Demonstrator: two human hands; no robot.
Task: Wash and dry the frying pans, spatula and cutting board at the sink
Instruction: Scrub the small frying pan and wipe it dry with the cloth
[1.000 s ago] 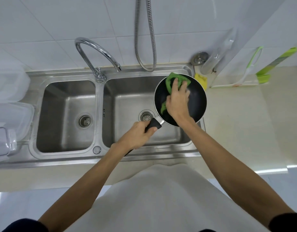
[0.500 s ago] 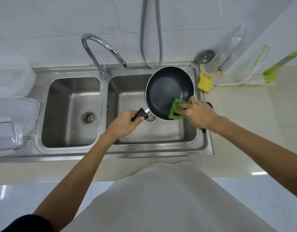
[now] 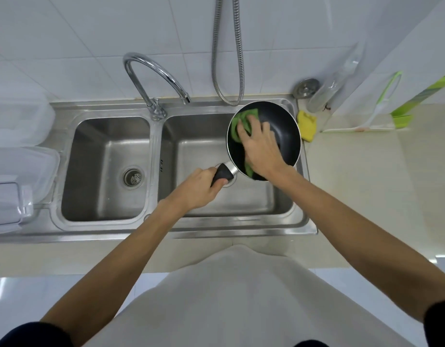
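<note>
1. The left hand point(image 3: 196, 190) has its fingers curled tight round the pan's point(image 3: 286, 126) black handle point(image 3: 222, 175).
2. The pan is held over the sink's point(image 3: 241, 231) right basin, near its back right corner.
3. The right hand point(image 3: 260, 146), fingers spread and fairly straight, presses a green cloth point(image 3: 237, 126) inside the pan.
4. A yellow sponge point(image 3: 307, 125) lies on the table point(image 3: 366, 184), just beside the sink's right rim.

Yellow sponge point(image 3: 307, 125) — clear tubs point(image 3: 18, 171) at left.

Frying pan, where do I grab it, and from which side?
By the black handle, from the near left. It juts that way off the round frying pan, and the left hand grips it there while the right hand presses a green cloth inside.
</note>
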